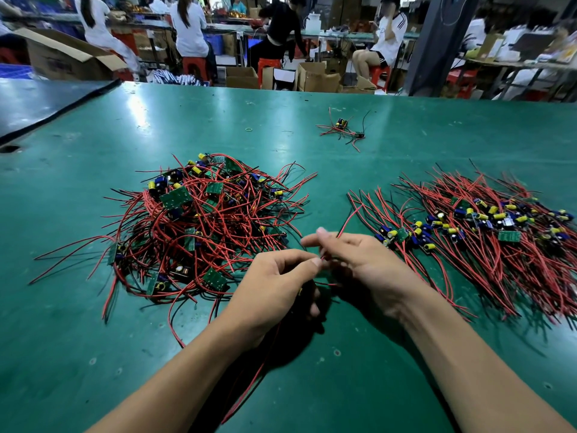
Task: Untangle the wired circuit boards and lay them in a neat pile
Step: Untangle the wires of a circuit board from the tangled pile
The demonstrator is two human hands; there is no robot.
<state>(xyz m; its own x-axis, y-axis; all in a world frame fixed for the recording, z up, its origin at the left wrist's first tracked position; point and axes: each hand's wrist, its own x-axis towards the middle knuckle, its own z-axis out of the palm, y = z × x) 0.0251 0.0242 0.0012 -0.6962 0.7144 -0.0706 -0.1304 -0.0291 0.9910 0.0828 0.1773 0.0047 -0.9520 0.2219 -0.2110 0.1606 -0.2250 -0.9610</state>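
Left grip [274, 289] and right grip [365, 264] each pinch the red wires [349, 218] just above the counter [93, 323], between the tangled heap [199, 226] and the sorted pile [487, 226].

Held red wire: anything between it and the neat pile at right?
Nothing visible. Only bare mat separates the red wire, held by left hand and right hand, from the neat pile.

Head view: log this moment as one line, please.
stage: untangling | left hand: grips trailing wires | right hand: pinches red wire | tangled heap: left | neat pile: right | stray cluster: far centre
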